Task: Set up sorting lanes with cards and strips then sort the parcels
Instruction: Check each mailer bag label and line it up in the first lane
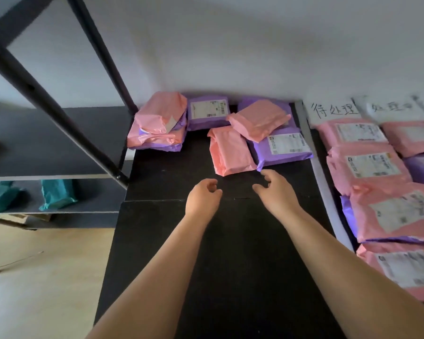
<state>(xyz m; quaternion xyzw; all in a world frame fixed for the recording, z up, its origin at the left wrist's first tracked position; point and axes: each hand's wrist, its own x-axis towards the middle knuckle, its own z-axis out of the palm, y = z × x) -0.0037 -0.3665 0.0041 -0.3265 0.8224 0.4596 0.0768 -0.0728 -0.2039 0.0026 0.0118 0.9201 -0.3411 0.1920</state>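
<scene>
Hovering left hand [203, 195] and right hand [273, 192] just short of pink parcel [230, 152], both empty, fingers loosely curled; apparently spacing them to flank it for lifting.

Dim soft indoor light, slight overall blur, wide-angle bending at edges, no harsh shadows

Both your bare forearms reach forward side by side, palms turned down. Your left hand [202, 196] hangs with the fingers loosely curled and the thumb tucked toward them, holding nothing. Your right hand [274, 189] sits a little farther forward, fingers bent and spread, thumb pointing inward toward the left hand, also holding nothing. The two hands are near each other but apart. Your fingertips look blurred, so their exact curl is hard to tell.
</scene>
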